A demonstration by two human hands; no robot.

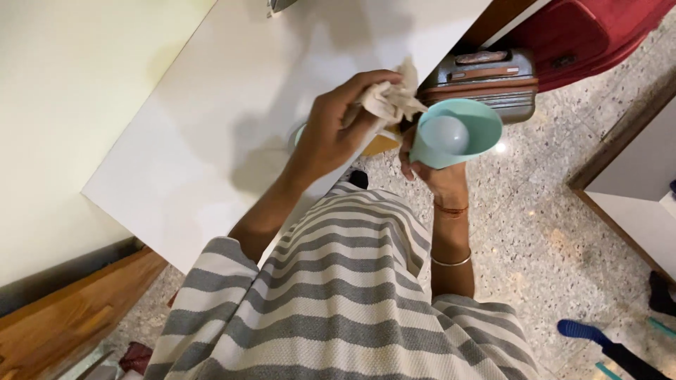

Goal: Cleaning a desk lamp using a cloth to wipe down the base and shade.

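Observation:
My left hand [329,132] is closed on a crumpled beige cloth [389,98] above the edge of a white table [225,105]. My right hand [435,176], with bangles on the wrist, grips a light teal cup [458,134] from below, its open mouth facing me. The cloth sits right beside the cup's rim. Under the cloth a yellow-orange object [384,146] shows partly, and a bit of another teal item [298,134] peeks out behind my left wrist. My grey-and-white striped shirt [338,295] fills the lower view.
A grey suitcase [493,81] and a red suitcase [584,32] stand on the speckled floor [542,232] past the table. A white cabinet with wooden trim [634,190] is at right, blue footwear [581,331] lower right, a wooden board [63,324] lower left.

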